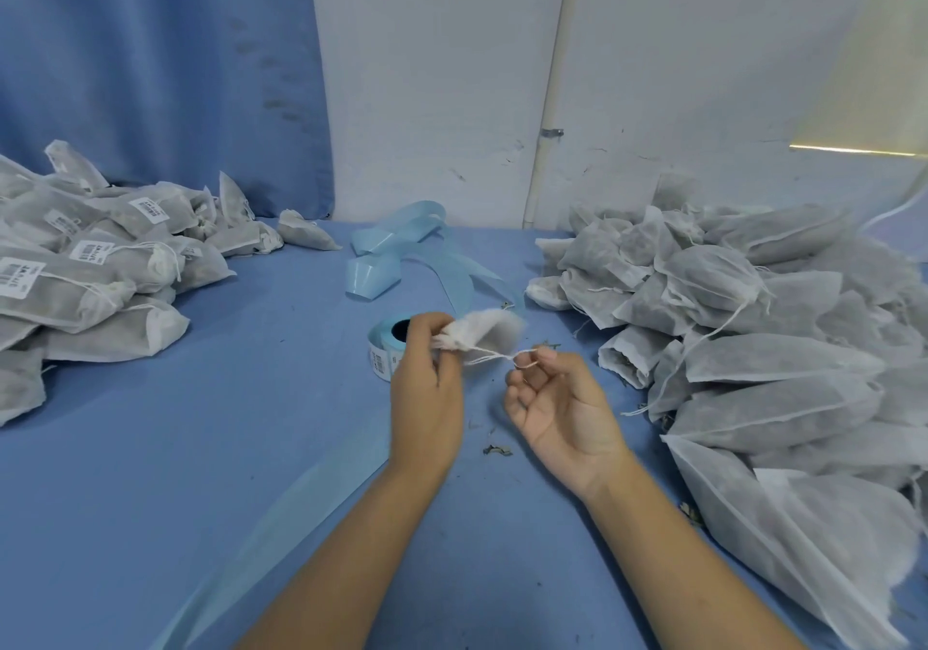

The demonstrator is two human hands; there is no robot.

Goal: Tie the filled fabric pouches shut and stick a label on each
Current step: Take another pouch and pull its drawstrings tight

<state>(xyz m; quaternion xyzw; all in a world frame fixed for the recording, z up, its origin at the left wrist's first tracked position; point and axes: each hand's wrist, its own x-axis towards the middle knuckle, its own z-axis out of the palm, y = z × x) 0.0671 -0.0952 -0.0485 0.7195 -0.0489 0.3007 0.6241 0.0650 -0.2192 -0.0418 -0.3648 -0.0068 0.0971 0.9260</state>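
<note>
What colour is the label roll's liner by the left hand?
Pale blue, on the small label roll, with white barcode labels; head view.

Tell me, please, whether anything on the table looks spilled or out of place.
Yes: dark crumbs, probably pouch filling, lie scattered on the blue table beside the right hand, loose outside any pouch.

A flat counter [201, 448] has a blue cloth over it. Little dark dry crumbs [497, 450] lie on it. A pale blue shiny paper strip [396, 242] curls at the back. Behind are a blue curtain [150, 62] and a white wall [432, 72] with a thin white pipe [550, 97]
</note>
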